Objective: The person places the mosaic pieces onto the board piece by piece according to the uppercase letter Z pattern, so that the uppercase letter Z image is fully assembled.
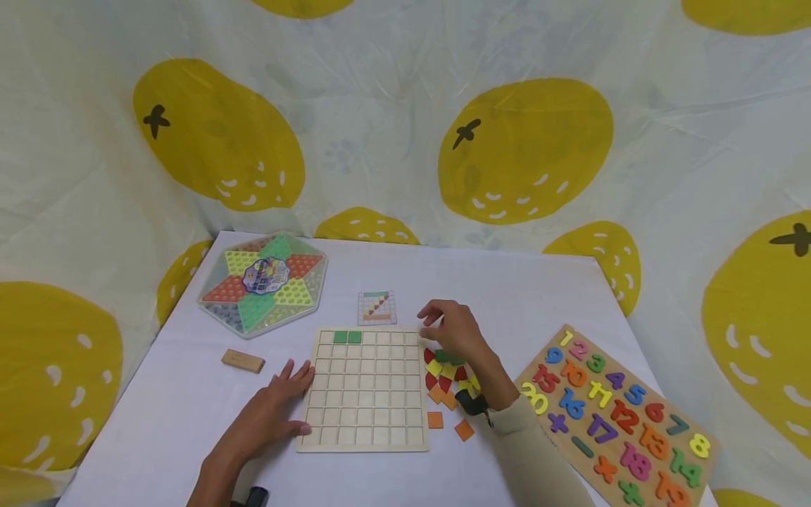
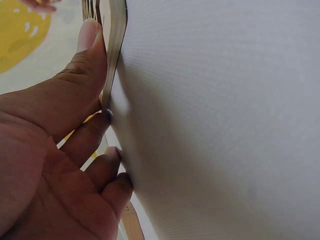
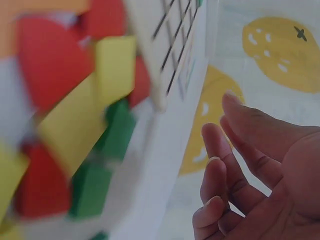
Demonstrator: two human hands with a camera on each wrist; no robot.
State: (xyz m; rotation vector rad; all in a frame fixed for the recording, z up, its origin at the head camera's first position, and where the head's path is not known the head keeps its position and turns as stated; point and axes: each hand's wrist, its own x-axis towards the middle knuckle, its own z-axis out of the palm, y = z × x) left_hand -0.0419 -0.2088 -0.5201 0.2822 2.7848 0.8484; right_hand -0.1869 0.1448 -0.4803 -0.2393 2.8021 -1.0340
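A square wooden grid board [image 1: 367,394] lies in front of me, with two green square tiles [image 1: 340,337] side by side in its top row. My left hand [image 1: 269,415] rests at the board's left edge; its thumb [image 2: 90,45] lies on the rim and the other fingers spread along the side. Over the board's top right corner hovers my right hand [image 1: 453,329], its fingers loosely bent with nothing between them. Just below it is a pile of red, yellow and green pieces [image 3: 75,115]. Several orange squares [image 1: 435,420] lie nearer me beside the board.
Behind the board lies a small pattern card [image 1: 376,308]. A hexagonal star-patterned game board [image 1: 266,282] sits at the back left, a small wooden block [image 1: 243,360] in front of it. To the right is a wooden number board [image 1: 589,429] with colourful numerals.
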